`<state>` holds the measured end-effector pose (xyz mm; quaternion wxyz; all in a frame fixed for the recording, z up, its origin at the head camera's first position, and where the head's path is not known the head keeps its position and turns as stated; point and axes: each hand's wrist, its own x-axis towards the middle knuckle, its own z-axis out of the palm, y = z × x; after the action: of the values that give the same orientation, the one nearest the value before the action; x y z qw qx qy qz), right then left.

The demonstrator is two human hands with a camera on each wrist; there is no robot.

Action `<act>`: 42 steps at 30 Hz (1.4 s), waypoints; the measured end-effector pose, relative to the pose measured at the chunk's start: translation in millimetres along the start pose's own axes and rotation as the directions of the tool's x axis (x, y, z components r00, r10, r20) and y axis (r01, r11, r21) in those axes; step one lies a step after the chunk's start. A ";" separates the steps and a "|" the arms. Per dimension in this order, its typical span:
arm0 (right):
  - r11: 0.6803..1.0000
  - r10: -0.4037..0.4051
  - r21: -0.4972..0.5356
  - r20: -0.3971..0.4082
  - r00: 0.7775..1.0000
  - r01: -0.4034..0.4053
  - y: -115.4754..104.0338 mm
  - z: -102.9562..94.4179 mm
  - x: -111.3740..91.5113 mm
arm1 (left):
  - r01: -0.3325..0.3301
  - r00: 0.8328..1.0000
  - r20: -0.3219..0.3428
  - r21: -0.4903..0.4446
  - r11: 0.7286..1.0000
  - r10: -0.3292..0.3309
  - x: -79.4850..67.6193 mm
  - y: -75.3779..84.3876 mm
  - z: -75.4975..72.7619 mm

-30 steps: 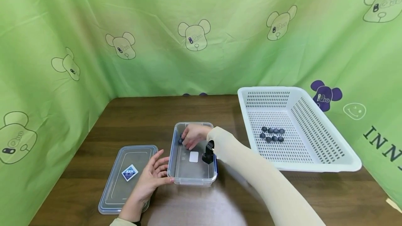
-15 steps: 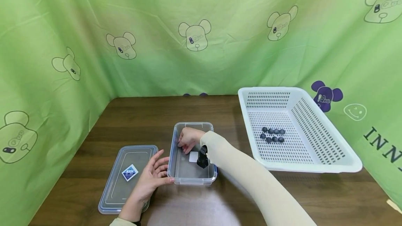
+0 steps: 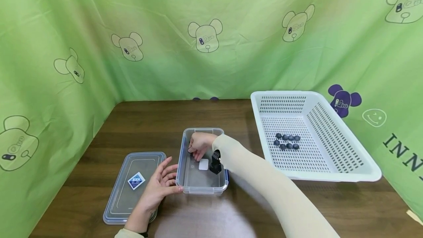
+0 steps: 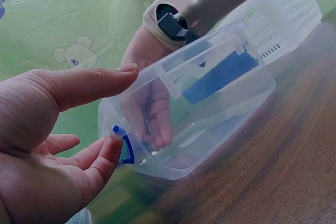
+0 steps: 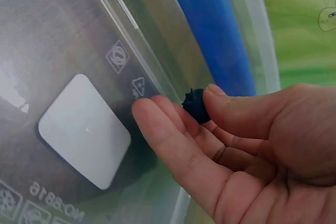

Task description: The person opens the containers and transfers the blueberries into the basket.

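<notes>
A clear plastic food container [image 3: 205, 190] stands lidless on the table, with a white square label [image 5: 84, 132] on its base. Inside it, my right hand [image 3: 200, 146] pinches a dark blueberry [image 5: 196, 106] between thumb and fingers, its crown showing, close to the wall with the blue clip [image 5: 215, 30]. Outside the container, my left hand [image 3: 162, 184] rests its thumb at the near left corner. Its loosely extended fingers touch the left side, one fingertip at the blue clip edge [image 4: 127, 149]. Several more blueberries [image 3: 289, 145] lie in two rows in a white basket [image 3: 264, 139].
The container's lid [image 3: 122, 203], with a blue diamond sticker [image 3: 136, 181], lies flat left of the container, partly under my left forearm. The white perforated basket occupies the right side of the wooden table [image 3: 148, 120]. A green printed curtain [image 3: 165, 72] encloses the back and sides.
My right hand has lowered slightly toward the container's left wall and floor, the blueberry now mostly hidden in the head view. The left hand, lid and basket hold their places.
</notes>
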<state>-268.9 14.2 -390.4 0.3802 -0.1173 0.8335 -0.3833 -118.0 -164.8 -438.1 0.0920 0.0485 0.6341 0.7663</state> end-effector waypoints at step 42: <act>0.991 -0.132 0.026 0.100 0.986 0.130 35.0 -94.1 -98.0 | -0.003 1.000 0.008 -0.020 1.000 0.003 -0.3 -0.7 0.1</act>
<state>-266.7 137.4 -323.3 0.3973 -0.1874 0.7997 -0.4092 -117.6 -164.6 -438.8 0.0939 0.0519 0.6259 0.7725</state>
